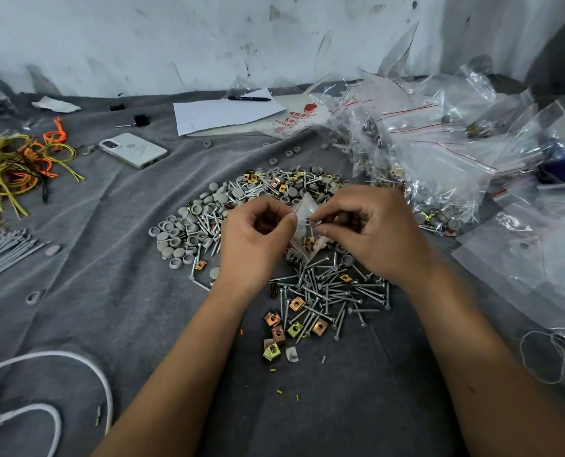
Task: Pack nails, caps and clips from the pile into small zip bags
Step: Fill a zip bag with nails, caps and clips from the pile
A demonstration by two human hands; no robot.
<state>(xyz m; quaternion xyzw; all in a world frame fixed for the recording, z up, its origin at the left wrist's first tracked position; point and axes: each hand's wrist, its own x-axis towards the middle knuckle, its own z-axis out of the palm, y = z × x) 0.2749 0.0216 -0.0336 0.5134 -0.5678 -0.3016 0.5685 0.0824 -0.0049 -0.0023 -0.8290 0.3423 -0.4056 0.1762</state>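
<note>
Small zip bag (304, 230): centre of view, pinched between left hand (256, 237) and right hand (371, 232), both with fingers curled on it; brass clips visible inside. Pile of grey caps (188, 225): 9 o'clock of bag. Nails (324, 288) and loose clips (284, 328): 6 o'clock. Filled bags (439, 153): 2 o'clock. Phone (133, 150): 10 o'clock, on grey cloth (109, 291)

Grey cloth (116, 291): nails (324, 291), caps (179, 232), clips (281, 328), phone (133, 150).
</note>
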